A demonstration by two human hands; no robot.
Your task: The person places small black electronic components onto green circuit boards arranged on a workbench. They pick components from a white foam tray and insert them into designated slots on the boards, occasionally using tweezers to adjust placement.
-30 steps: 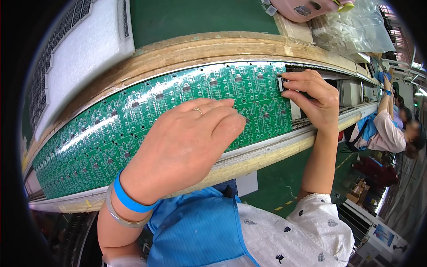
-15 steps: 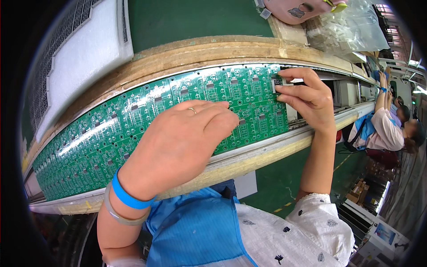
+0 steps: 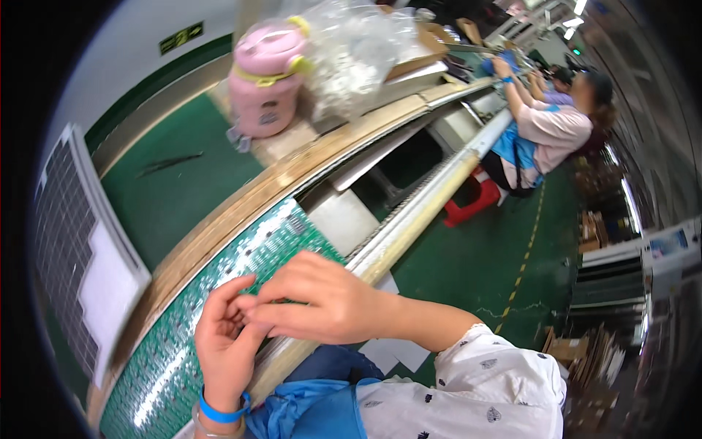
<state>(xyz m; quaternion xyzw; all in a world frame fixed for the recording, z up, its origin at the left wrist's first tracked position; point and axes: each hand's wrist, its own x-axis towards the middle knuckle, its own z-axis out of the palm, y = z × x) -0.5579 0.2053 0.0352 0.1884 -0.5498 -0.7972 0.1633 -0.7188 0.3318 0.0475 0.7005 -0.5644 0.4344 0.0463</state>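
Above a long green circuit board panel [image 3: 252, 245], my two hands meet at the fingertips. My left hand [image 3: 225, 340], with a blue band at the wrist, has its fingers curled inward. The thumb and fingers of my right hand [image 3: 322, 300] are pinched together against the left fingertips. Whatever lies between them is hidden and blurred. Rows of small parts and pale printed outlines cover the panel, which rests between the rails of a conveyor line. Its far end shows past my right hand, and its near end runs to the lower left.
A wooden ledge [image 3: 212, 212] edges the line. Beyond it stand a pink jug [image 3: 265, 95] and a clear bag of white parts [image 3: 351, 73]. A dark thin tool [image 3: 170, 162] lies on the green surface. White foam with dark gridded pieces [image 3: 110, 293] is at left. A co-worker [image 3: 548, 132] works further along.
My right hand has left the panel's far end, where it pinched a small digit display, and come to my left hand. The view has swung toward the line's far end.
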